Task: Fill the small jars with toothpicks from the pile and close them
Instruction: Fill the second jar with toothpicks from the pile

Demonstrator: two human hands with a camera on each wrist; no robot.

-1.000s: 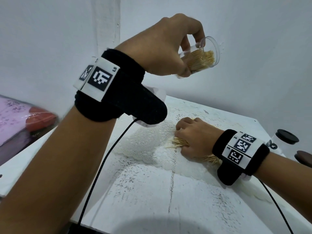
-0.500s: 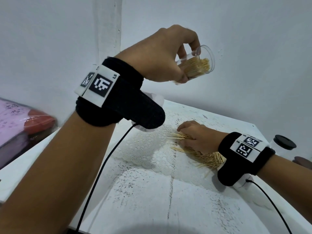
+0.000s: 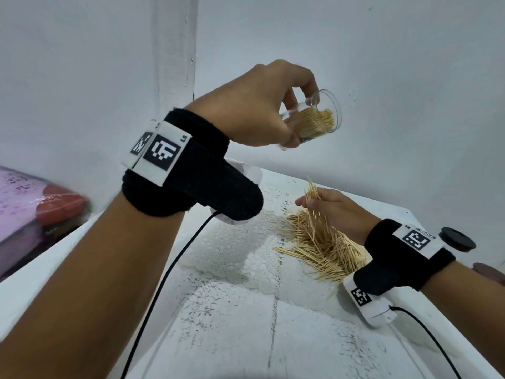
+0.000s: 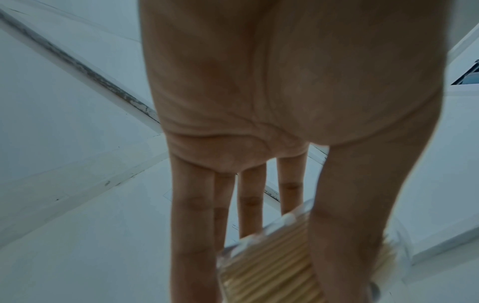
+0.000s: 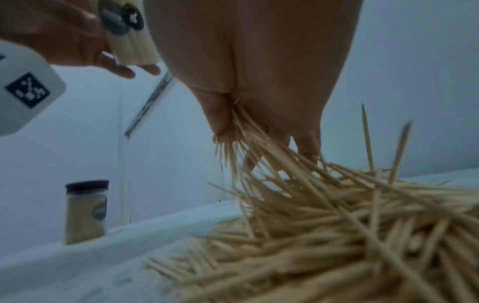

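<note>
Our right hand (image 3: 332, 212) since lifted off pile (image 3: 325, 247), pinching toothpick bunch (image 3: 313, 199). Only right wrist view shows capped full jar (image 5: 86, 212) at tabletop edge. Left hand (image 3: 257, 105) grips tilted, part-filled open jar (image 3: 314, 120).

Two hands are in view: the left hand (image 3: 262, 105) and the right hand (image 3: 332, 212). There is one open jar (image 3: 314, 121) of toothpicks and one capped jar (image 5: 86, 211). One loose toothpick pile (image 3: 325, 247) lies there, its sticks too many to count. One lace doily (image 3: 232, 250) covers the one desk (image 3: 246, 337).
</note>
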